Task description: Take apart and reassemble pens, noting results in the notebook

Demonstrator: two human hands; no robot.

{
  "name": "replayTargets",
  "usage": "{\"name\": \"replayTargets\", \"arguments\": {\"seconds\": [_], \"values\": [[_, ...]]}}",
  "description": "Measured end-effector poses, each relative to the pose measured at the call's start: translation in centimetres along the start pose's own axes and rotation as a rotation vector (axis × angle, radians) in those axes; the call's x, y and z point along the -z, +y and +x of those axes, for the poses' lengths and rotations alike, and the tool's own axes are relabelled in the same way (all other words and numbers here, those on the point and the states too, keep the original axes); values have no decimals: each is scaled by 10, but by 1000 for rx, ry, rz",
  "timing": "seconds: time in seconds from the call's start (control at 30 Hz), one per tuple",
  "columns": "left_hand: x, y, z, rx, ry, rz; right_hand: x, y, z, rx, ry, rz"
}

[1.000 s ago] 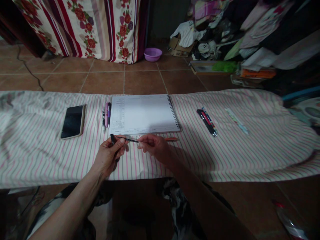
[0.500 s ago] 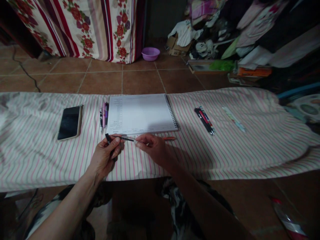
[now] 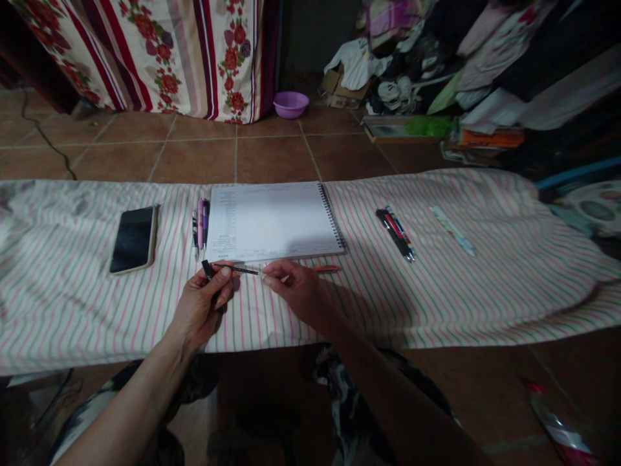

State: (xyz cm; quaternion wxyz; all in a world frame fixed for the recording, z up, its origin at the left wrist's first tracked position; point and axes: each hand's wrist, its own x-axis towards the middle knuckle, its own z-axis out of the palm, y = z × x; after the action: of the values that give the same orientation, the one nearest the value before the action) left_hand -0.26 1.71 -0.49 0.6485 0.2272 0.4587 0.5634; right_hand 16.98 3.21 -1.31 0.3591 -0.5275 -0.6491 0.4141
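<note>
My left hand [image 3: 206, 298] is closed around a black pen part [image 3: 207, 269], whose top sticks up past the thumb. A thin dark pen refill [image 3: 246, 270] runs sideways from the left thumb and fingertips. My right hand [image 3: 295, 288] pinches the clear right end of that refill between thumb and fingers. Both hands are just in front of the spiral notebook [image 3: 281, 220], which lies with a blank page up and printed lines on its left. An orange pen [image 3: 326, 268] lies partly behind my right hand.
Several pens [image 3: 200, 226] lie left of the notebook, and beyond them a phone [image 3: 132, 239]. More pens [image 3: 396, 234] and a pale patterned pen-like stick [image 3: 453, 230] lie to the right. Striped cloth [image 3: 301, 323] covers the table. A purple basin [image 3: 291, 105] stands on the floor.
The view has shifted very slightly. Both hands keep nearly the same pose, with the refill held between them.
</note>
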Motion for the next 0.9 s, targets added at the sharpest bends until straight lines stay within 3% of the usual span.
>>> {"name": "replayTargets", "arguments": {"seconds": [0.9], "values": [[1, 0, -1, -11, -8, 51, -3, 1, -2, 98, 29, -50]]}}
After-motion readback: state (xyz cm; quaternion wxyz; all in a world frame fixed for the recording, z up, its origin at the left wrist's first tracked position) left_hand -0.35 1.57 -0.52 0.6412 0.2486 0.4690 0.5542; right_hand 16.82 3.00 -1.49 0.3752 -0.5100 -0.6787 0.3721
